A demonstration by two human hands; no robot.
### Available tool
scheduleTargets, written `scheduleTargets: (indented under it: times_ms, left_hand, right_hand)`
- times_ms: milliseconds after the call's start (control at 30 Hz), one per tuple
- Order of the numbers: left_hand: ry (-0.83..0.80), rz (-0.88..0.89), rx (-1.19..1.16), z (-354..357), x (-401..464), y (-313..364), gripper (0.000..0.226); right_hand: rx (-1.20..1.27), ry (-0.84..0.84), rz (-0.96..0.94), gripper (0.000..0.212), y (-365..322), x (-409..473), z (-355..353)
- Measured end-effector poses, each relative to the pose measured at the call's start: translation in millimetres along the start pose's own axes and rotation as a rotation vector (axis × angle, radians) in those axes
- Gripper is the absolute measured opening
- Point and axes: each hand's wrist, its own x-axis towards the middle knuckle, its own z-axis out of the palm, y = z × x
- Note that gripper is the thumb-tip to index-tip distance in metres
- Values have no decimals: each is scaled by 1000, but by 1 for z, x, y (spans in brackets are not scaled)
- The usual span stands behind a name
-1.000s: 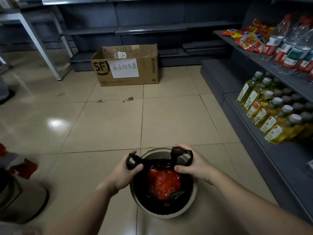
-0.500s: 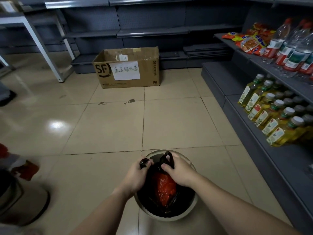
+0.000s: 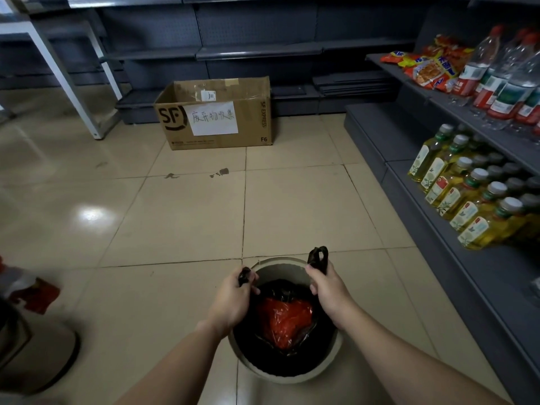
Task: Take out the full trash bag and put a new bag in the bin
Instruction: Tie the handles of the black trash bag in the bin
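Note:
A round beige bin (image 3: pixel 282 266) stands on the tiled floor just in front of me. Inside it sits a black trash bag (image 3: pixel 263 358) with a red plastic wrapper (image 3: pixel 285 320) showing at its mouth. My left hand (image 3: pixel 233 302) is closed on the bag's left handle at the bin's left rim. My right hand (image 3: pixel 328 287) is closed on the right handle, whose black loop sticks up above my fingers. The bag's mouth is pulled apart between the two hands.
A brown cardboard box (image 3: pixel 216 115) with a white handwritten label sits on the floor ahead. Grey shelves (image 3: pixel 455 223) along the right carry oil bottles (image 3: pixel 467 200), water bottles and snack packs. A dark round object (image 3: pixel 35 355) stands at the left edge.
My hands had brought the two handles together over the bin's middle; now they have drawn apart again, each still holding its handle, the right one raised slightly.

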Motion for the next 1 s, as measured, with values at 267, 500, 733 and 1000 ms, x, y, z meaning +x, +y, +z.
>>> scheduleTargets:
  times_ms: [267,500,733,1000]
  left_hand:
    - [-36,65,-21,3,8,7,38]
    - [-56,139,-74,13,4,15,41]
    - [-231,-21,-23,7,5,8,21]
    - [-188,126,70,13,3,10,21]
  right_hand:
    - [147,19,-72,22,-14,0,-8]
    - [-23,-4,-96,28,-4,9,-5]
    - [141,-90,-14,32,4,4,-9]
    - [-126,-16,-90,32,-10,15,8]
